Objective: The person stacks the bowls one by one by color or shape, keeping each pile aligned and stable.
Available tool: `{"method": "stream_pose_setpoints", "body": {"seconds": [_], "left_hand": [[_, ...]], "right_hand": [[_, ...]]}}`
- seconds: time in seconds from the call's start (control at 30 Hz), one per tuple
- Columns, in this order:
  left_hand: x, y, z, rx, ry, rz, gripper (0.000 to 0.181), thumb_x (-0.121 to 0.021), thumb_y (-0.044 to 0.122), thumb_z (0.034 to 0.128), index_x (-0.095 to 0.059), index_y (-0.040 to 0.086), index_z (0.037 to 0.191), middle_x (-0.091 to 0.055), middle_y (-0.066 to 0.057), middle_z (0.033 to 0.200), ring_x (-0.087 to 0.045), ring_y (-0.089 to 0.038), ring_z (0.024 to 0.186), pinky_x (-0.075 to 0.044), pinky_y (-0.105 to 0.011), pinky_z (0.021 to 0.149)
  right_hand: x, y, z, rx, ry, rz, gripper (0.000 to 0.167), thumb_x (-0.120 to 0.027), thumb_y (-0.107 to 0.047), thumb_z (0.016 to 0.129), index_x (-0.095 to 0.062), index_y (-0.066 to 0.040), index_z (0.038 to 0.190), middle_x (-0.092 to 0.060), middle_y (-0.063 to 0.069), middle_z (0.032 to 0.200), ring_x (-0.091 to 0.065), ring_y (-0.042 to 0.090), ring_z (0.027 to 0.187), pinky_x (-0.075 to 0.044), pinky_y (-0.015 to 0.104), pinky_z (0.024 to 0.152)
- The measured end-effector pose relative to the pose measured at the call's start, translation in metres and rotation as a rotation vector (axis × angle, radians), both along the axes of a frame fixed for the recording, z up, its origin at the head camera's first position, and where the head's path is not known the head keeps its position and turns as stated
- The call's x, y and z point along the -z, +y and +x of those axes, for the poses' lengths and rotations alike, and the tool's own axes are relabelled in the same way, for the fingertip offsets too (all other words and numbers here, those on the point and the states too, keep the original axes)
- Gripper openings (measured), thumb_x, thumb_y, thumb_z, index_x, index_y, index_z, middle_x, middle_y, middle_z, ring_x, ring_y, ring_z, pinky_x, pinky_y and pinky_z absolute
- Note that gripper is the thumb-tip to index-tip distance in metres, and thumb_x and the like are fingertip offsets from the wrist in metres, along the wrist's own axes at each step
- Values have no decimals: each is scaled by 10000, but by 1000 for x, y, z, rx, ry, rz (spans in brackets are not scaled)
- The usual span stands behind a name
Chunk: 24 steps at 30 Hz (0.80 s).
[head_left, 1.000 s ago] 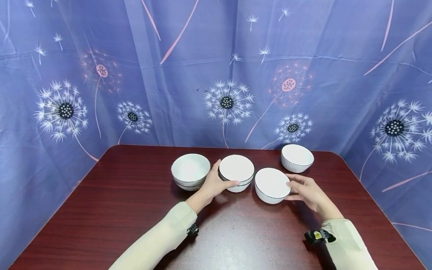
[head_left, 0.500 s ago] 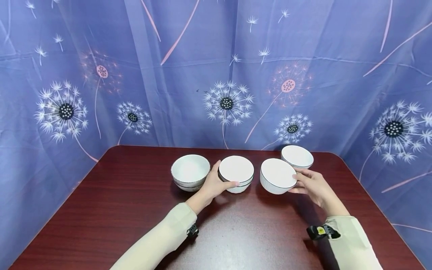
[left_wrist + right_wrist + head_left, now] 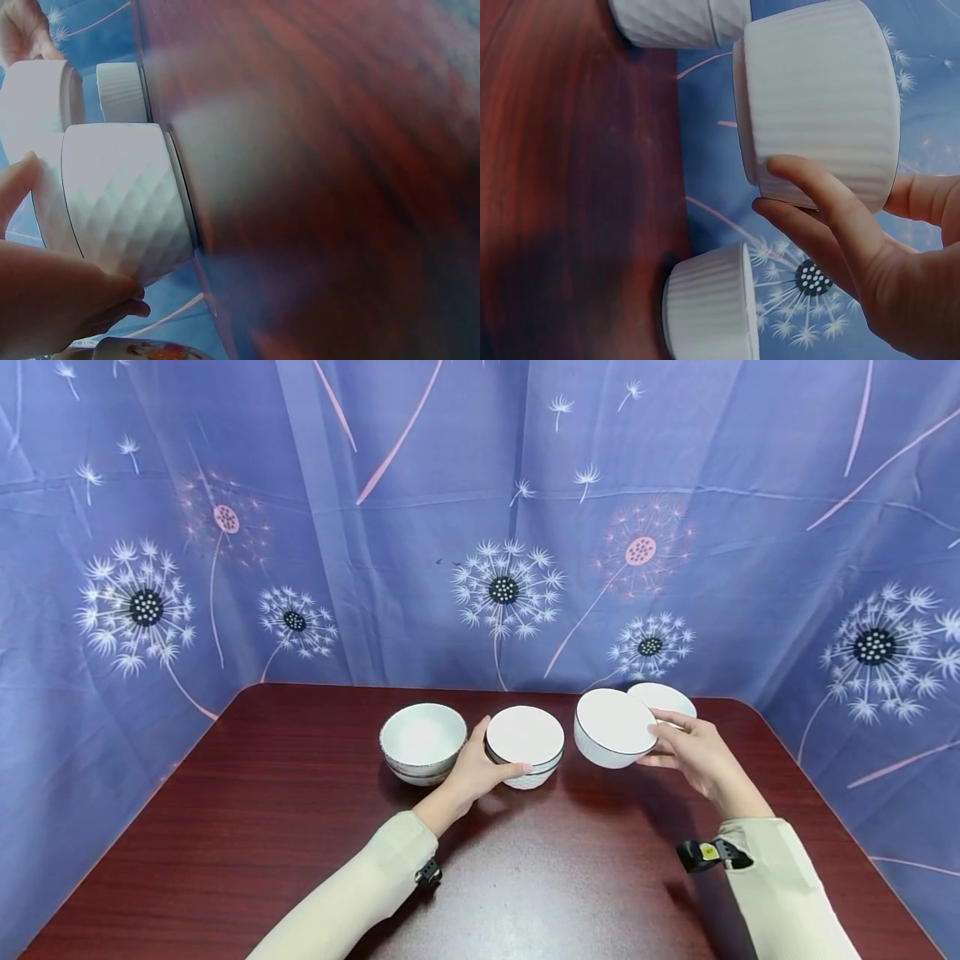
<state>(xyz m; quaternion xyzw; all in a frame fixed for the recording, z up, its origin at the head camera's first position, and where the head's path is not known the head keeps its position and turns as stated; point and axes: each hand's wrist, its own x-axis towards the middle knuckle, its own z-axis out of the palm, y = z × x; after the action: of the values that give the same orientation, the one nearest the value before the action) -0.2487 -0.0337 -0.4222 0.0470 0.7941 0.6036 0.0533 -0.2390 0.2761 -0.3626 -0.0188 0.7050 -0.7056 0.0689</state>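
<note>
- Nearest you, a black device sits at your right wrist and your pale sleeves stretch over the dark red table.
- Your left hand grips a stack of 2 white bowls, your thumb along its near side.
- Your right hand holds 1 ribbed white bowl by its right side, mouth up, raised off the table.
- Just left of your left hand stand 2 stacked speckled-rim bowls.
- Beyond your right hand, 1 more white bowl stands on the table, partly hidden in the head view.
- Farthest from your hands hangs a blue dandelion curtain.
</note>
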Motion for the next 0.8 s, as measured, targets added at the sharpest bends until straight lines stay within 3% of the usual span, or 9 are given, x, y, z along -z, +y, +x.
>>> {"method": "stream_pose_setpoints", "body": {"seconds": [0.4,0.67,0.8], "left_hand": [[-1,-1,0,9,-6,-6,1101,-874,265,699,-182,85,1536,-271,-162,1544,-239,-316,1418,-250,-502,1123],[0,-1,0,12,-4,-5,1102,-874,267,699,-181,87,1537,-272,-162,1543,-244,-319,1416,-253,-505,1121],[0,-1,0,12,-3,-1,1101,-873,262,700,-180,84,1537,-276,-163,1540,-250,-322,1413,-259,-508,1117]], "right_hand": [[-20,-13,-7,10,-10,3,606,-499,-45,970,-197,132,1465,-599,-30,959,-677,110,815,-567,379,774],[-33,-24,-12,9,-34,-2,627,-528,-71,969,-207,80,1486,-520,93,1128,-681,122,832,-566,367,780],[-38,-30,-13,-1,-58,6,625,-522,-90,975,-214,36,1504,-442,232,1288,-681,121,854,-553,373,819]]}}
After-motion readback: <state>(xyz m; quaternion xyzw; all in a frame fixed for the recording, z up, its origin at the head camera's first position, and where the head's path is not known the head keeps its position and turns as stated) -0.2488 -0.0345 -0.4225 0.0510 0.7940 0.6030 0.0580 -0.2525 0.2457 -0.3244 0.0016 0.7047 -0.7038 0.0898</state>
